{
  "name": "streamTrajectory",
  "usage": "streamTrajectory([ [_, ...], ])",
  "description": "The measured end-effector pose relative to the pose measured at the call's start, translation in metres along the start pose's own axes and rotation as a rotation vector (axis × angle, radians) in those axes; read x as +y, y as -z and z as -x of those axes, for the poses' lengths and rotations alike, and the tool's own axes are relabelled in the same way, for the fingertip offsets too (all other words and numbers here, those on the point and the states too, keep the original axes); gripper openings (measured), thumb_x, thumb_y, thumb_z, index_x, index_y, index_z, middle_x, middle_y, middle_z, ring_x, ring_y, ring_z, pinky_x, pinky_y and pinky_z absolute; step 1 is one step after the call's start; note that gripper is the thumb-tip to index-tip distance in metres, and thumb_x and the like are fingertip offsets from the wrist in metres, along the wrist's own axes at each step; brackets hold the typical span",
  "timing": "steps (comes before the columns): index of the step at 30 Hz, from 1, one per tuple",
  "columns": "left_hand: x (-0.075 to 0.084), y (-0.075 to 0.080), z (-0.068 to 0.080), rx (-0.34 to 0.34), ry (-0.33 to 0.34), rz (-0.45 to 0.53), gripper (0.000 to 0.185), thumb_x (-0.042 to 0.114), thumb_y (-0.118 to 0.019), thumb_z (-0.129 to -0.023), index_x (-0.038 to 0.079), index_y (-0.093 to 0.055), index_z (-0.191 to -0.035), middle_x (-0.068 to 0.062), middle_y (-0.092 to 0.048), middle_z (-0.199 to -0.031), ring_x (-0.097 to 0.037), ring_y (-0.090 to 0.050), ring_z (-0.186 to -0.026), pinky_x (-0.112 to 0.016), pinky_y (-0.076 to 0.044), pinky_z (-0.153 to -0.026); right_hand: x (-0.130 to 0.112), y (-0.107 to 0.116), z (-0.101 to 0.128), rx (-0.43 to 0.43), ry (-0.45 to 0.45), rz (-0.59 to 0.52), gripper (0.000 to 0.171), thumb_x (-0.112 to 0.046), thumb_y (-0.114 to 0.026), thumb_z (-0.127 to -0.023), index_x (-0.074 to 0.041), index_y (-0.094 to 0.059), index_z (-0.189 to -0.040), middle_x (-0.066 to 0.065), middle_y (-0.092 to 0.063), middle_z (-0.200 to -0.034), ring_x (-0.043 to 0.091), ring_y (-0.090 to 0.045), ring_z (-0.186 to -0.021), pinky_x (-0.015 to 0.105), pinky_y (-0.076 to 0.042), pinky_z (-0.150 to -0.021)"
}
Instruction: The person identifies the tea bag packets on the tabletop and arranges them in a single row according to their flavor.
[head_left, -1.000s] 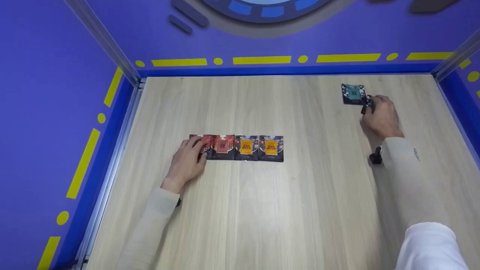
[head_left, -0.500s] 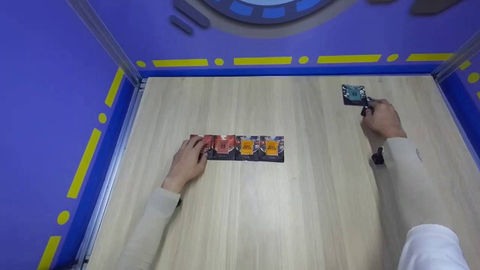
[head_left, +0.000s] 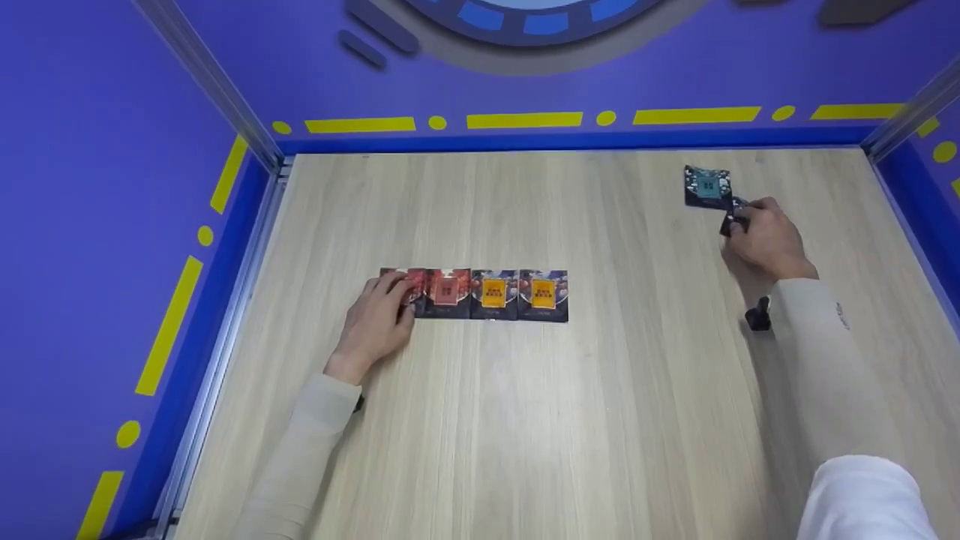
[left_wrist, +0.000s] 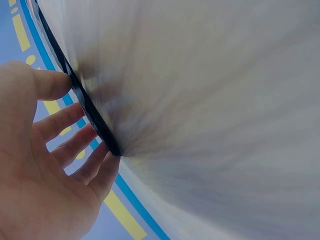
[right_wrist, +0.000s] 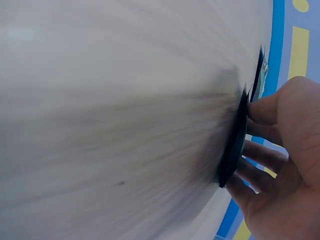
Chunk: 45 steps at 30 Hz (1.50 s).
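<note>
Four flat, square packets lie edge to edge in a row in the head view. The left-end red packet is partly covered by my left hand, whose thumb and fingertips hold it on the table. Beside it are another red packet and two with orange labels, one of them the orange packet at the right end. At the back right lies a teal-labelled packet. My right hand grips a dark packet by its edges against that one's lower right corner; its face is mostly hidden.
The wooden table is enclosed by a blue back wall and a blue left wall with yellow markings. A metal frame rail runs along the table's left side. A small black device sits at the right wrist.
My right hand has drawn slightly toward me and right, still with the dark packet between its fingers. The left hand and the row of packets have stayed put.
</note>
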<state>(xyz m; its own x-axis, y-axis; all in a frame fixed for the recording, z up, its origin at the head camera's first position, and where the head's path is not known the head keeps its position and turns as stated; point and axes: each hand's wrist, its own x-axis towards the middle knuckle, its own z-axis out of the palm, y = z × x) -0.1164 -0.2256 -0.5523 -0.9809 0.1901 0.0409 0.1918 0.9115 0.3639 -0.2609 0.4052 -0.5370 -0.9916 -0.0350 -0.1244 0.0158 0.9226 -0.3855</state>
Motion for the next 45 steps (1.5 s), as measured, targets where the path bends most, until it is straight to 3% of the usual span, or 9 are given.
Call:
streamTrajectory([
  [16,-0.001,0.001,0.000,0.019,-0.021,0.003,0.045,0.021,-0.062,-0.104,0.005,-0.063,-0.146,-0.016,-0.056,-0.154,-0.039,-0.052,-0.139,-0.055,-0.050,-0.112,-0.011,-0.001,0.024,-0.056,0.033,0.050,0.053,-0.010,-0.047,-0.103,0.020,-0.047,-0.147,0.044,-0.040,-0.143,0.063,-0.046,-0.130,0.074,-0.039,-0.111],
  [22,0.000,0.000,0.000,0.014,-0.013,-0.002,0.045,0.021,-0.061,-0.104,0.004,-0.062,-0.147,-0.016,-0.056,-0.154,-0.038,-0.052,-0.140,-0.055,-0.050,-0.113,-0.015,-0.004,0.031,-0.066,0.053,0.066,0.054,-0.008,-0.047,-0.101,0.020,-0.046,-0.148,0.046,-0.038,-0.146,0.065,-0.047,-0.129,0.075,-0.041,-0.108],
  [31,-0.001,0.001,0.000,0.007,-0.005,-0.006,0.046,0.021,-0.061,-0.104,0.005,-0.061,-0.148,-0.016,-0.055,-0.155,-0.038,-0.052,-0.141,-0.055,-0.049,-0.114,-0.024,-0.009,0.041,-0.091,0.038,0.060,0.058,-0.010,-0.048,-0.104,0.015,-0.039,-0.156,0.046,-0.031,-0.154,0.067,-0.037,-0.139,0.076,-0.033,-0.116],
  [45,-0.002,0.000,0.000,0.011,-0.021,-0.005,0.047,0.022,-0.061,-0.104,0.005,-0.061,-0.148,-0.016,-0.055,-0.155,-0.040,-0.052,-0.141,-0.055,-0.049,-0.114,-0.047,-0.020,0.053,-0.104,0.093,0.052,0.055,-0.011,-0.053,-0.104,0.012,-0.047,-0.153,0.040,-0.038,-0.153,0.062,-0.043,-0.139,0.073,-0.036,-0.116],
])
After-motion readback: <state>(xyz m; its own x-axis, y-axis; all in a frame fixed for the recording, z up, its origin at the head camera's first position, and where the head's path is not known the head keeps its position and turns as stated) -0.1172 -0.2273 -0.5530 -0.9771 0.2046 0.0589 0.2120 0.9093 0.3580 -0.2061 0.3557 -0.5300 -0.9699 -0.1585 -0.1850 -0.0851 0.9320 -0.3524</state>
